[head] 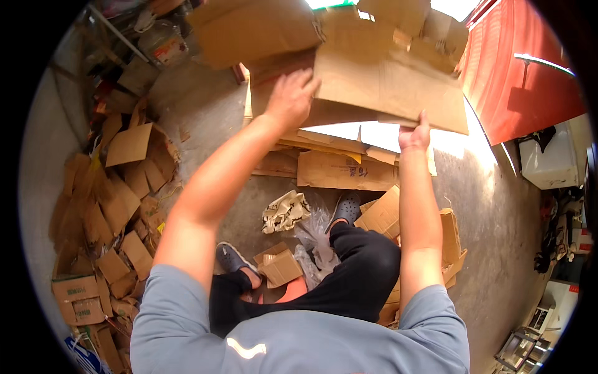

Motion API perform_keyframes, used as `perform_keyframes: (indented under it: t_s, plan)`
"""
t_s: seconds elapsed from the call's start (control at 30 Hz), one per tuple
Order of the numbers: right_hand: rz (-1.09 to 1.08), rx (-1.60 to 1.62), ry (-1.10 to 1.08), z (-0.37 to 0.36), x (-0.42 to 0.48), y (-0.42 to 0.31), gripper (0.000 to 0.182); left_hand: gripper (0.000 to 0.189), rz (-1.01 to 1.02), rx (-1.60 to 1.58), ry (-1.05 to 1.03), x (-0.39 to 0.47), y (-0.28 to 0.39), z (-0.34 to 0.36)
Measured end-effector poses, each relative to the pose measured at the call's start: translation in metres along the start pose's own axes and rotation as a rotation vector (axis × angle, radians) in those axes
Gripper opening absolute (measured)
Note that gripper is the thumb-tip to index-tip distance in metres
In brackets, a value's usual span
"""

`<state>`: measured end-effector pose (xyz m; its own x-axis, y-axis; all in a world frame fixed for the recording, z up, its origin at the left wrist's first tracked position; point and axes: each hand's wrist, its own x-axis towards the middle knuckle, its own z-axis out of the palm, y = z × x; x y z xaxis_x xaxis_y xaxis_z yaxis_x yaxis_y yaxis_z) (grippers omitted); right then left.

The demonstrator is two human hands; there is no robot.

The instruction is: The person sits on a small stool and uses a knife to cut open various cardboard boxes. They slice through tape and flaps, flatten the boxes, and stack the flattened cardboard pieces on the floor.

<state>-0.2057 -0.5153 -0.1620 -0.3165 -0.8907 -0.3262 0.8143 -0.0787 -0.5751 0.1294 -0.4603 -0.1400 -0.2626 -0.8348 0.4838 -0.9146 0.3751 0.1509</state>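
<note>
A large brown cardboard sheet (378,89) is raised in front of me, with flaps at its far side. My right hand (415,135) grips its lower edge, thumb on the near face and the other fingers hidden behind. My left hand (292,98) is blurred beside the sheet's left edge, its fingers apart; whether the fingertips touch the board is unclear. Another cardboard panel (257,32) slants up at the upper left of the sheet. Below my hands stands a stack of flattened cardboard (348,170), with handwriting on its near piece.
A heap of cardboard boxes (117,196) spreads along the left. Between my feet lie a crumpled printed bag (286,212), clear plastic film (320,248) and a small open box (280,267). More cardboard (449,243) lies right of my knee. A red metal door (518,70) stands at upper right.
</note>
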Motion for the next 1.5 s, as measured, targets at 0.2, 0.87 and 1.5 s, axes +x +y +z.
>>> perform_keyframes:
  t_s: [0.2,0.87,1.5]
  plan:
    - [0.403,-0.464,0.394,-0.216,0.108,0.073,0.07,0.059,-0.278,-0.041,-0.863,-0.042,0.009,0.17]
    - [0.351,-1.101,0.051,-0.215,0.031,0.043,0.024,0.028,-0.893,-0.566,-0.771,-0.367,-0.019,-0.147]
    - [-0.023,-2.122,-2.037,-0.01,-0.369,0.214,0.034,0.05,-0.816,-0.514,-0.355,-0.416,-0.098,-0.223]
